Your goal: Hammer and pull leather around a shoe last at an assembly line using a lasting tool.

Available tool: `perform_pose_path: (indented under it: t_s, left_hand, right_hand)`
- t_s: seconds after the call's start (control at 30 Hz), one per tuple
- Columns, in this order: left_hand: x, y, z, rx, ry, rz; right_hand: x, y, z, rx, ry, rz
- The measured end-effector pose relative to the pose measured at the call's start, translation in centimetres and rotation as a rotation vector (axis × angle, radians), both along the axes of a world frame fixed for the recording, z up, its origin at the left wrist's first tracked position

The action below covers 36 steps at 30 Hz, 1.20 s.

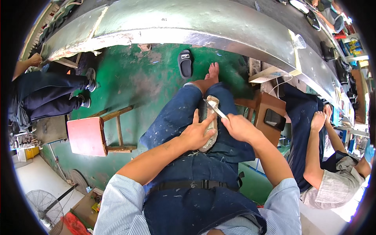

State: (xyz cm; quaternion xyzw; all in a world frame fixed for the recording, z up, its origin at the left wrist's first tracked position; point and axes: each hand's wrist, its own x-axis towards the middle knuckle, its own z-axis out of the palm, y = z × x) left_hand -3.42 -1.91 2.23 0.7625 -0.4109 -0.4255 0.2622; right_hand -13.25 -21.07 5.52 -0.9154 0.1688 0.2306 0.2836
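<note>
A shoe (212, 135) lies sole up along my lap, its pale sole ringed by a stitched-looking edge. My left hand (197, 133) holds it down, fingers spread across its side and sole. In my right hand (239, 127) is a knife (220, 113) with a thin metal blade. The blade slants over the front part of the sole, its tip towards the far left. Whether the edge touches the sole I cannot tell. The knife's handle is hidden inside my closed fingers.
A long metal-faced bench (164, 37) runs across the far side. On the green floor are a dark slipper (185, 64) and, to the left, a pink-topped stool (87, 135). A phone (275, 119) rests on a brown stool (270, 105) at right. People sit on both sides; a fan (45, 209) stands lower left.
</note>
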Motion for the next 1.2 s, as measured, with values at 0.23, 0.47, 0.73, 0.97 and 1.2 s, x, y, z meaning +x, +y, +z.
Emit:
perform_pose_path:
  t_s: [0.23,0.47,0.73,0.97,1.2]
  left_hand:
    - [-2.0,2.7,-3.5,-0.146,0.319,0.539]
    - [-1.1,2.4,-3.3,-0.129,0.540,0.515]
    - [-1.0,2.6,-4.4,-0.147,0.467,0.475]
    - [-0.7,2.7,-3.6,-0.135,0.589,0.478]
    - [-0.4,2.3,-4.9,-0.147,0.674,0.515]
  right_hand:
    - [0.0,0.2,3.7,0.112,0.105,-0.071]
    - [-0.7,1.9,4.5,0.029,0.166,0.056]
    - [-1.2,1.9,4.8,0.043,0.114,0.018]
    - [-1.9,2.6,2.4,0.052,0.020,0.006]
    - [-1.1,2.7,2.5,0.058,0.050,0.005]
